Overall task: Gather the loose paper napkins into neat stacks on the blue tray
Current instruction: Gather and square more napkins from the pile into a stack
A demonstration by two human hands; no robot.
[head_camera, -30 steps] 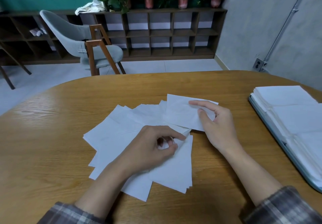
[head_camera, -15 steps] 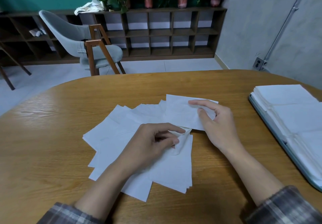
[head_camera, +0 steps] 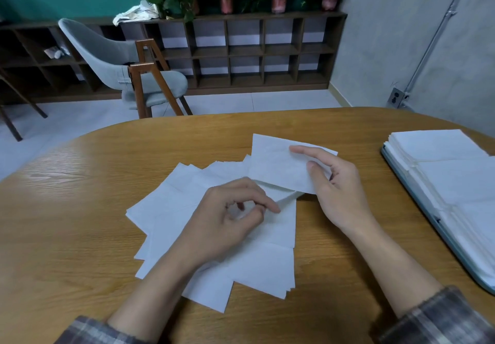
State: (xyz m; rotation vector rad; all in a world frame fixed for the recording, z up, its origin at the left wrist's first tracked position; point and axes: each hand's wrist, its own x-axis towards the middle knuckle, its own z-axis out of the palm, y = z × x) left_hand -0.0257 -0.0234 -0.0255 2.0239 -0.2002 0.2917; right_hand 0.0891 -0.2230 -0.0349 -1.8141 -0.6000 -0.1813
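Partway done: several white stacks [head_camera: 442, 151] already sit on the blue tray [head_camera: 463, 248], far right. Many loose napkins [head_camera: 262, 268] are still fanned mid-counter [head_camera: 80, 236]. The right hand [head_camera: 337, 183] grip pinches one napkin [head_camera: 278, 164]. The left hand [head_camera: 227, 226] grip curls and pinches a sheet in the pile. No readable writing or brands.

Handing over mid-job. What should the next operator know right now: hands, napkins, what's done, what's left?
Left hand: fingers curled on the fanned pile of loose white paper napkins mid-table; I cannot tell whether it pinches a sheet.
Right hand: pinches one single white paper napkin, held over the pile's far edge.
Done: neat white napkin stacks sit on the blue tray at the right.
Left: square up the loose pile and move it to the tray.
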